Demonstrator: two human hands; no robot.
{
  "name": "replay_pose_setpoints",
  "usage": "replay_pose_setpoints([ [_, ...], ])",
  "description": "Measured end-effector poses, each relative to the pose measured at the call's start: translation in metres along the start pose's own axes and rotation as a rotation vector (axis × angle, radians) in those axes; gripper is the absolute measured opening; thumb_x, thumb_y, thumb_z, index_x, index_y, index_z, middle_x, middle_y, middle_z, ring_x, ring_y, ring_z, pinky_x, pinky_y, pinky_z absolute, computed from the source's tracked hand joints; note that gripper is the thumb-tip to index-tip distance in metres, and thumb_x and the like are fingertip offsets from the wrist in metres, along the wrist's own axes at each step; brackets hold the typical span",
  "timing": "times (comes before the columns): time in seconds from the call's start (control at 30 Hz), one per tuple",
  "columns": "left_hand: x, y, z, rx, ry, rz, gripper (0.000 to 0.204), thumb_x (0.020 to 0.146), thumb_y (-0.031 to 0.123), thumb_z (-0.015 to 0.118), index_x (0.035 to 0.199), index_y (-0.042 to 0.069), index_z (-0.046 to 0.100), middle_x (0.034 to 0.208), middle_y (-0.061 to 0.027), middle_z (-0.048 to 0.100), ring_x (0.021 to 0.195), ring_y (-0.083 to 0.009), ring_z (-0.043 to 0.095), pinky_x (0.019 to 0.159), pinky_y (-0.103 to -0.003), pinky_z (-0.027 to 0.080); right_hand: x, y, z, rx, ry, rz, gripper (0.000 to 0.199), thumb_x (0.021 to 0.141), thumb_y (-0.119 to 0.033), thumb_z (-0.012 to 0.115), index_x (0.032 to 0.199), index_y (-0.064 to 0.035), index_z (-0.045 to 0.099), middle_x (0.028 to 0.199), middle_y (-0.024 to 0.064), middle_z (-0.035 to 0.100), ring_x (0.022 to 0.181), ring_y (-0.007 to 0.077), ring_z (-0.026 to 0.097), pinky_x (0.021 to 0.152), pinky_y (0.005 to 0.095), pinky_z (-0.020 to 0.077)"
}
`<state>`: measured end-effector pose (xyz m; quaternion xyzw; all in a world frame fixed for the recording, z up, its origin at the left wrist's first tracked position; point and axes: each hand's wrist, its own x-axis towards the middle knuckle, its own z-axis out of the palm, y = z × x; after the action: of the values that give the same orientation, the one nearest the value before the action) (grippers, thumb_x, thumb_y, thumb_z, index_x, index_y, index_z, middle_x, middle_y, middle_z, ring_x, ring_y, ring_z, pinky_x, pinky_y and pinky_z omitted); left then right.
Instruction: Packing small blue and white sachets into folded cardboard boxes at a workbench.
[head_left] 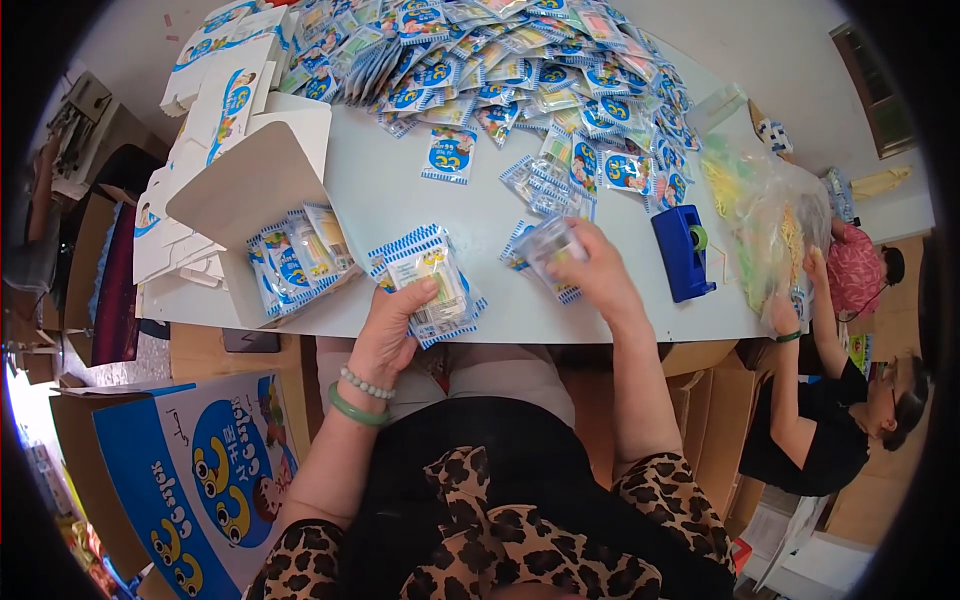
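Observation:
A small stack of clear, blue-edged packets (425, 262) is pinched in my left hand (393, 325), thumb on top, above the table's near edge. To its right, my right hand (600, 275) grips another packet (552, 250), which looks smeared by motion. Beneath that one, part of one more blue-edged packet (516, 243) shows on the table. An opened white carton (245, 190) stands left of my left hand, its flap raised. Several packets (300, 258) stand in a row inside it.
A large heap of packets (520, 75) covers the table's far side. Flat white cartons (225, 110) are piled at the left. A blue tape dispenser (683, 254) stands at the right, beside a clear bag (765, 215). A co-worker (830, 420) reaches toward that bag. A large blue-and-white box (200, 480) sits lower left.

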<state>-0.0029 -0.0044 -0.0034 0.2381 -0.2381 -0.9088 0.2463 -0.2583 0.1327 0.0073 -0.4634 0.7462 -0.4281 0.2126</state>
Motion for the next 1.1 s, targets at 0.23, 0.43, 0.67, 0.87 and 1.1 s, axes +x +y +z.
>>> replay_pose_setpoints([
  [0.23,-0.007,0.003,-0.004,-0.005,0.007,0.014,0.045,0.081,0.007,0.070,0.122,0.000,0.052,0.111,-0.0113,0.064,0.097,-0.0227,0.066,0.084,-0.037,0.056,0.001,-0.068,0.023,-0.536,-0.116,0.487,0.060,0.067,-0.020,0.074,0.119,-0.0008,0.050,0.108,0.0196,0.063,0.099,0.0327,0.062,0.090,0.0382,0.0457],
  [0.43,-0.005,0.000,-0.003,-0.014,-0.015,0.029,0.045,0.081,0.007,0.069,0.122,-0.002,0.052,0.111,-0.0119,0.064,0.097,-0.0228,0.066,0.084,-0.037,0.056,0.001,-0.056,0.022,-0.422,-0.206,0.468,0.055,0.065,-0.017,0.077,0.113,-0.0013,0.055,0.104,0.0163,0.065,0.093,0.0284,0.064,0.086,0.0356,0.0474],
  [0.67,-0.007,0.005,-0.001,-0.022,-0.008,0.025,0.044,0.081,0.005,0.068,0.122,-0.002,0.052,0.111,-0.0121,0.064,0.096,-0.0224,0.066,0.082,-0.037,0.056,-0.001,-0.035,0.026,0.849,-0.089,0.426,0.049,0.065,-0.006,0.077,0.110,-0.0014,0.058,0.098,0.0063,0.067,0.085,0.0169,0.065,0.081,0.0308,0.0503],
  [0.87,-0.009,-0.009,0.009,0.225,0.047,0.167,0.047,0.078,-0.001,0.068,0.121,-0.001,0.050,0.110,-0.0103,0.063,0.097,-0.0195,0.064,0.083,-0.034,0.054,-0.021,-0.037,0.044,0.519,0.022,0.069,0.044,0.069,-0.001,0.074,0.110,-0.0015,0.058,0.097,0.0053,0.067,0.088,0.0147,0.063,0.082,0.0300,0.0503],
  [1.1,-0.008,-0.012,0.023,0.266,0.114,0.198,0.049,0.077,-0.003,0.068,0.121,0.000,0.048,0.110,-0.0096,0.063,0.096,-0.0176,0.063,0.084,-0.032,0.052,-0.037,-0.049,0.041,0.746,-0.139,0.226,0.045,0.072,-0.003,0.072,0.115,-0.0008,0.057,0.101,0.0051,0.067,0.090,0.0144,0.063,0.081,0.0282,0.0501],
])
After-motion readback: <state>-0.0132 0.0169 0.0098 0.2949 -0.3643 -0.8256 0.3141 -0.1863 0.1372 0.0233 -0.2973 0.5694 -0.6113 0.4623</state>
